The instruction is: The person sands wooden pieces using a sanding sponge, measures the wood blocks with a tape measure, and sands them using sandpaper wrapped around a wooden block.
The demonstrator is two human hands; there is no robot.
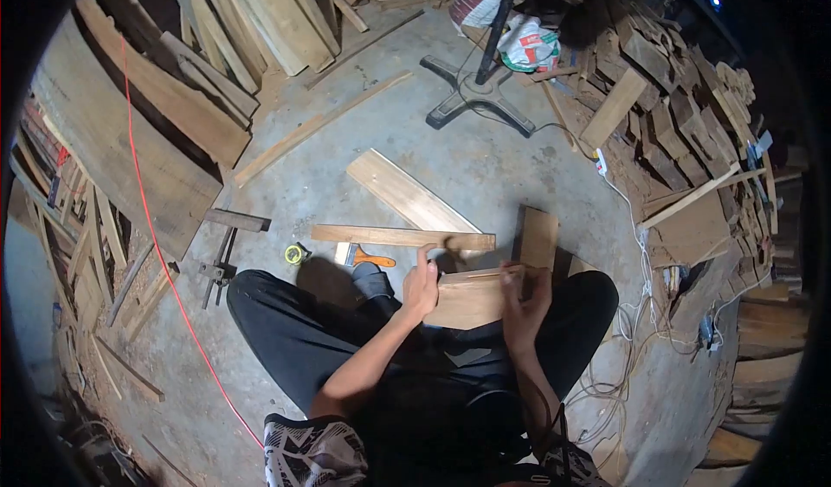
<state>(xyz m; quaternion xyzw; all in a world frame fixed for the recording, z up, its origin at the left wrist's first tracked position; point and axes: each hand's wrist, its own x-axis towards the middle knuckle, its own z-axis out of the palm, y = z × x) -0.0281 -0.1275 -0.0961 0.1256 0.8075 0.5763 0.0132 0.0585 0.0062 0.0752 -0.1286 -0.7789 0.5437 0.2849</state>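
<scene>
A short wooden board (467,302) is held above my lap between my two hands. My left hand (421,290) grips its left end, with the thumb near the top edge and the index finger pointing up. My right hand (526,303) is closed around the right end, its fingers bent at the top edge. Just beyond lie a long narrow wooden strip (389,235) and a wider pale plank (411,193) on the floor. Beside my right knee is another wooden block (537,237). A paintbrush (373,260) with an orange handle lies near my foot.
A yellow tape measure (297,254) and a metal clamp (227,249) lie to the left. A red hose or cord (149,201) crosses the floor there. Ahead stands a black stand base (478,90). Stacked timber (662,110) and white cables (642,262) line the right.
</scene>
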